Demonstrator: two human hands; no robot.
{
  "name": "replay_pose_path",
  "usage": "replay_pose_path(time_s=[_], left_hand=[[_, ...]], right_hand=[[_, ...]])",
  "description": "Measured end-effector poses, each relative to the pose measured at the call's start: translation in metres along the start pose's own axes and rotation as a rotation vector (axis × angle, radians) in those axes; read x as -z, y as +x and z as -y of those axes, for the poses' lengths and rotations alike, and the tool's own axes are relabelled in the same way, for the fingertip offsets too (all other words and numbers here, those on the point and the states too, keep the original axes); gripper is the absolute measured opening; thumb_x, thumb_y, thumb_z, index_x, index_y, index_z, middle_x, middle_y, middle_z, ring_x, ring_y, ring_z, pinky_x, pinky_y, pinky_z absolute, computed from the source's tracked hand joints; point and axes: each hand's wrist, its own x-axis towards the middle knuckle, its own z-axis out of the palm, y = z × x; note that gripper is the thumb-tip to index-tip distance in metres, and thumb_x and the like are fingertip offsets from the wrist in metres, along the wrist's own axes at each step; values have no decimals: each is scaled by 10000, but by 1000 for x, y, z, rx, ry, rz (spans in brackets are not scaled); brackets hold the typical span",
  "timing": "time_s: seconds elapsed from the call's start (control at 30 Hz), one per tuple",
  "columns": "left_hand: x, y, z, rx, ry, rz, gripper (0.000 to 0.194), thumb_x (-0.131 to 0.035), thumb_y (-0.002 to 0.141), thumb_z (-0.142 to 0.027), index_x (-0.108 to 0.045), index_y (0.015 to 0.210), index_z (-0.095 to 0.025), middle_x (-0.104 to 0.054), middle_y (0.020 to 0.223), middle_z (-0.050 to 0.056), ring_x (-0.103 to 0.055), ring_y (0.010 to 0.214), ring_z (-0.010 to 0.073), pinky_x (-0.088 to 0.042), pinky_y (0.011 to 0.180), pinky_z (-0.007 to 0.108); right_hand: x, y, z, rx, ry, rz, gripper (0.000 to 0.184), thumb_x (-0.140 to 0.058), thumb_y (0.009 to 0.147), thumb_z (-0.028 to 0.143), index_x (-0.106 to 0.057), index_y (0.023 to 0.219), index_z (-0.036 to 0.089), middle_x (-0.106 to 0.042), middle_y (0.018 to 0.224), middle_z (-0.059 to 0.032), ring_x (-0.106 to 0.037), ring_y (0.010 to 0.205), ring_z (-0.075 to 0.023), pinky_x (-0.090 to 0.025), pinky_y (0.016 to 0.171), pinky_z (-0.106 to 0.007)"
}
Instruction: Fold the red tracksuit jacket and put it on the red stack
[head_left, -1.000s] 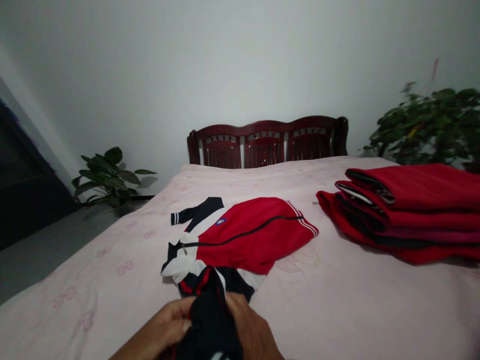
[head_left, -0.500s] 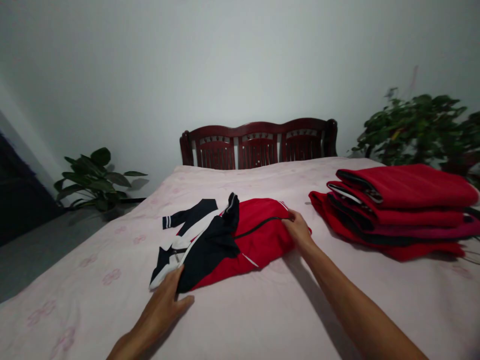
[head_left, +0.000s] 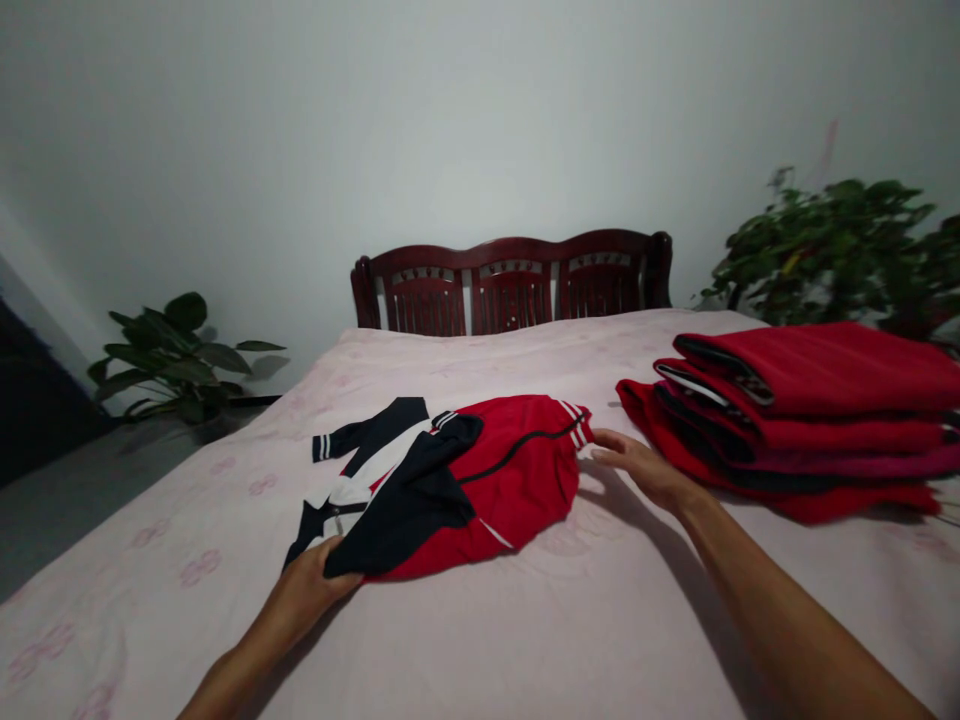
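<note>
A red, navy and white zip jacket (head_left: 510, 450) lies on the bed with its collar end to the left and its striped hem to the right. One navy sleeve with white cuff stripes reaches out on the far left; the other is folded across the front. My left hand (head_left: 311, 580) pinches the near shoulder edge by the collar, thumb below and fingers on the cloth. At the striped hem is my right hand (head_left: 645, 470), fingers stretched out and thumb apart. Its fingertips are at the hem's edge; whether they touch it is hard to tell.
A stack of folded red garments (head_left: 817, 420) sits on the bed to the right. Pink-white sheet (head_left: 480, 650) covers the bed, and a dark wooden headboard (head_left: 517, 285) stands behind. Potted plants flank it, a low one (head_left: 180, 360) at left and a bushy one (head_left: 832, 250) at right.
My right hand has let go of the hem and moved right, and the hem now lies spread with its stripes showing. My left hand has closed on the shoulder edge. The folded sleeve lies flatter.
</note>
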Motion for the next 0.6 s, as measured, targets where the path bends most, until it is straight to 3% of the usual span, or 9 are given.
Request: replay_pose_path(time_s=[0.07,0.17,0.3,0.37,0.43,0.5,0.6], left_hand=[[2,0,8,-37,-106,-15,361,-671,716,-453,-729,946,-182,-746,840,25,-692,820,256,-505,710,281],[8,1,14,-28,-244,-45,418,-667,722,-519,-723,927,-159,-744,838,42,-685,820,255,-526,717,295],[34,8,14,19,-364,-165,459,-687,710,-531,-706,973,-156,-752,900,53,-688,869,256,-547,765,305],[57,14,13,31,-371,-213,499,-698,691,-572,-703,986,-169,-751,909,42,-688,884,256,-556,788,308],[80,16,13,53,-374,-262,559,-712,657,-614,-701,1015,-184,-755,949,39,-687,918,264,-566,812,321],[97,11,15,85,-369,-240,593,-722,639,-629,-704,1049,-201,-760,1001,40,-686,961,280,-574,836,344],[100,-8,22,92,-327,9,510,-736,625,-597,-748,990,-239,-772,980,5,-683,1013,310,-571,885,378]], right_hand=[[-5,0,-1,100,-20,102,455,-758,681,398,-697,1090,208,-721,1121,-60,-635,1056,-252,-483,940,-348],[-17,4,-12,77,-58,105,343,-767,644,421,-709,870,170,-731,866,-50,-650,827,-236,-516,791,-347],[-17,17,1,131,54,-155,335,-708,705,495,-660,807,180,-686,747,-15,-608,718,-177,-502,700,-293],[-3,23,25,164,144,-359,361,-712,699,526,-633,819,195,-671,741,-5,-597,696,-162,-498,659,-268],[18,20,47,132,237,-457,376,-723,684,543,-618,816,207,-663,736,-6,-590,658,-153,-497,607,-257],[40,7,58,-12,272,-350,359,-738,677,525,-628,808,209,-669,730,-21,-607,644,-160,-512,593,-264],[63,-26,39,-322,70,-58,327,-776,650,488,-642,704,194,-641,613,-34,-602,567,-168,-496,518,-264]])
